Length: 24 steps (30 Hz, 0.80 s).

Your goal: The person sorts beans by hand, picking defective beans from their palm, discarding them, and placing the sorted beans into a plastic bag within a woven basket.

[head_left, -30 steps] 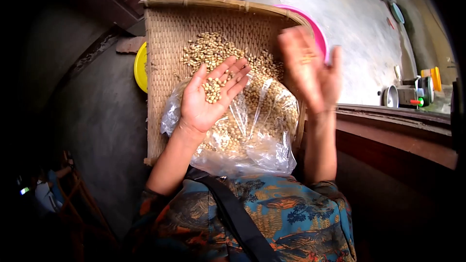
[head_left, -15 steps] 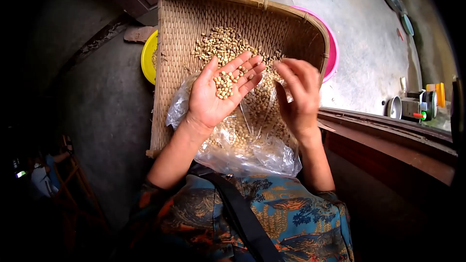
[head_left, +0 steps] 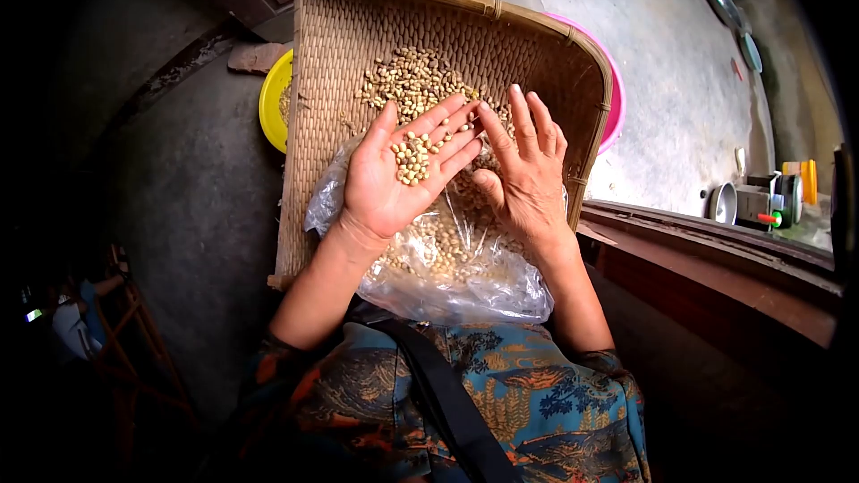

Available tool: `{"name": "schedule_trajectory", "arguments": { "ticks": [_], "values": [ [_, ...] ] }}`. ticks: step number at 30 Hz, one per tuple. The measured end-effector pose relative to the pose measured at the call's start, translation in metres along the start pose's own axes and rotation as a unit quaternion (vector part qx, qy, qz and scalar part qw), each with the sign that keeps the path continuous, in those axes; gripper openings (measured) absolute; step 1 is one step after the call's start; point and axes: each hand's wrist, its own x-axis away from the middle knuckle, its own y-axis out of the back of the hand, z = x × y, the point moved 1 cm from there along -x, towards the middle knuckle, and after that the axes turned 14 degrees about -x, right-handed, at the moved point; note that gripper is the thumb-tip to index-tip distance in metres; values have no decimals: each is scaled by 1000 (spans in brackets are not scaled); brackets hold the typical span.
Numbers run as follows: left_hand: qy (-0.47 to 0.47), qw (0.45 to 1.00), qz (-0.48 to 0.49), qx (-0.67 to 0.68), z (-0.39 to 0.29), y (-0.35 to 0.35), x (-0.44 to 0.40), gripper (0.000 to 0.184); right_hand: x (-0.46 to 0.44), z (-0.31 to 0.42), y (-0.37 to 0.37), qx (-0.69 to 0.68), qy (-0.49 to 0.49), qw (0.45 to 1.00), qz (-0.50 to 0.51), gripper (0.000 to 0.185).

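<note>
My left hand (head_left: 385,170) is palm up over the woven basket (head_left: 327,80), fingers stretched out, with a small heap of pale beans (head_left: 412,157) resting in it. A few more beans lie along its fingers. My right hand (head_left: 526,161) is open, back upward, its index fingertip close to the left fingertips; whether they touch I cannot tell. Behind the hands, a pile of loose yellowish and brown beans (head_left: 407,76) lies on the basket's weave. Nearer my body, a clear plastic bag (head_left: 483,291) with many pale beans sits in the basket, partly hidden by my hands.
A yellow basin (head_left: 272,116) shows at the basket's left and a pink basin (head_left: 618,107) at its right. A wooden ledge (head_left: 716,264) runs along the right side. Metalware (head_left: 723,204) stands beyond it. A brick-like block (head_left: 255,58) lies at back left.
My right hand has shifted left towards the left fingertips, and its curled fingers have straightened and spread. The left hand with its beans has barely moved.
</note>
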Motion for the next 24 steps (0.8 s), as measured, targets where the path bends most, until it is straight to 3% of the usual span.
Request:
{"name": "schedule_trajectory", "arguments": {
  "ticks": [8,12,16,22,24],
  "values": [
    [4,1000,14,7,-2,-4,0,71,-2,10,-1,5,37,999,35,63],
    [-1,1000,13,2,-2,-3,1,71,-1,1,4,-9,-10,1000,-6,62],
    [0,1000,-14,-14,-2,-8,0,71,-5,19,4,-26,40,998,43,58],
    [5,1000,20,-7,-4,-3,2,70,-6,5,5,-25,-10,999,-27,51],
    [5,1000,7,-1,-2,-2,1,71,-10,12,7,-46,47,997,-48,45]
  ]
}}
